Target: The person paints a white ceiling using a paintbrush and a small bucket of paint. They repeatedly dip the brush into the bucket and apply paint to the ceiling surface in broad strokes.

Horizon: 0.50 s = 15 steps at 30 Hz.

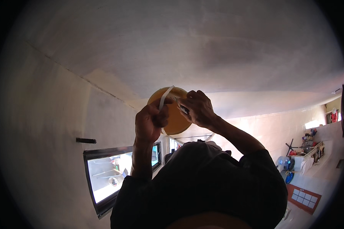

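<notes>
Holds left hand [149, 118] and right hand [198, 108] raised close together, above a dark top [202, 183]. Grips a flat white strip [165, 97] in the closed left fist, leaving one end to curve upward. Curls the right fingers just beside it, around a small dark object [184, 110] (too shaded to name). Leaves unclear whether the right hand also touches the strip. Shows, right behind both hands, a round ochre thing [176, 124], partly covered by them (cannot tell whether touching). Farther off at left, includes a pale wall [46, 126] with a black-framed window [111, 175] and, near its upper corner, a short dark rod [86, 140]. Well apart at right, includes cluttered items [309, 150], a bluish container [282, 161] and a reddish-brown paned panel [304, 198].
</notes>
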Tool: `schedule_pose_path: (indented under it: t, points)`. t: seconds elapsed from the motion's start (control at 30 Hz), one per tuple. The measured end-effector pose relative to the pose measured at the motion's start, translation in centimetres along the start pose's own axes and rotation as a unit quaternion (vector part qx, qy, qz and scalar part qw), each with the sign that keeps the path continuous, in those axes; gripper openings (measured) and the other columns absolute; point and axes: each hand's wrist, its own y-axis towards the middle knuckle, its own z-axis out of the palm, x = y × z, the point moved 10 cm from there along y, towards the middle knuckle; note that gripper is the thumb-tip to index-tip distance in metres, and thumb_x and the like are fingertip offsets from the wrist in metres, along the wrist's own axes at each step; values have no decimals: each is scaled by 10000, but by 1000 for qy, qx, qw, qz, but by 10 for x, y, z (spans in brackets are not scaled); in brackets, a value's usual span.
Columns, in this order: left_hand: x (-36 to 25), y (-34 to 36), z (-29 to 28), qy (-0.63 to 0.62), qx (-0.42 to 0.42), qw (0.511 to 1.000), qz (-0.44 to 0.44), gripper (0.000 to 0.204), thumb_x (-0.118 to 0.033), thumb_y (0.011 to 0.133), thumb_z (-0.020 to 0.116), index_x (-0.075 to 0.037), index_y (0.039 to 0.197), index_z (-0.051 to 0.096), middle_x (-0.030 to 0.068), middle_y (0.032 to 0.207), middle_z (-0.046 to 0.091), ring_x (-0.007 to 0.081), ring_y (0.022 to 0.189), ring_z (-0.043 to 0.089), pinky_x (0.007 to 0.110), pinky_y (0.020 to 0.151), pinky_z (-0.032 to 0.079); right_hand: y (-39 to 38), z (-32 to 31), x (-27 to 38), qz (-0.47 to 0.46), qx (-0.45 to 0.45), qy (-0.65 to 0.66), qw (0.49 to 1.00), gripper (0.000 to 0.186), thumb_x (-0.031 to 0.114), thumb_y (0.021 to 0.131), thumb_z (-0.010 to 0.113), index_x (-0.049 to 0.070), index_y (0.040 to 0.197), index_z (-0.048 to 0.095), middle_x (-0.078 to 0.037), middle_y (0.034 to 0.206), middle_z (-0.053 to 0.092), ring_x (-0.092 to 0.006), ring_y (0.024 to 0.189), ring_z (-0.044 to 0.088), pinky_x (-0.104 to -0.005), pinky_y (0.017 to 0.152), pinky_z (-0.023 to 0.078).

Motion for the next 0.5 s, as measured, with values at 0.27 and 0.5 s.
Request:
schedule_pose_path:
  t: [0.27,0.5]
  points:
    - [-5,20,-12,55,23,998,12,504,-264,784,432,94,1128,518,-39,602,300,63,488,245,224,455,239,3,14,-30,177,47,142,973,225,177,732,784,53,907,717,-116,771,671,-288,711,641,-377,673,513]
    - [-10,25,-12,34,14,999,19,506,-261,784,429,91,1136,518,-34,626,320,62,506,271,221,461,253,3,42,-22,257,199,314,892,278,211,772,741,-5,944,706,-156,839,714,-250,761,693,-351,755,534]
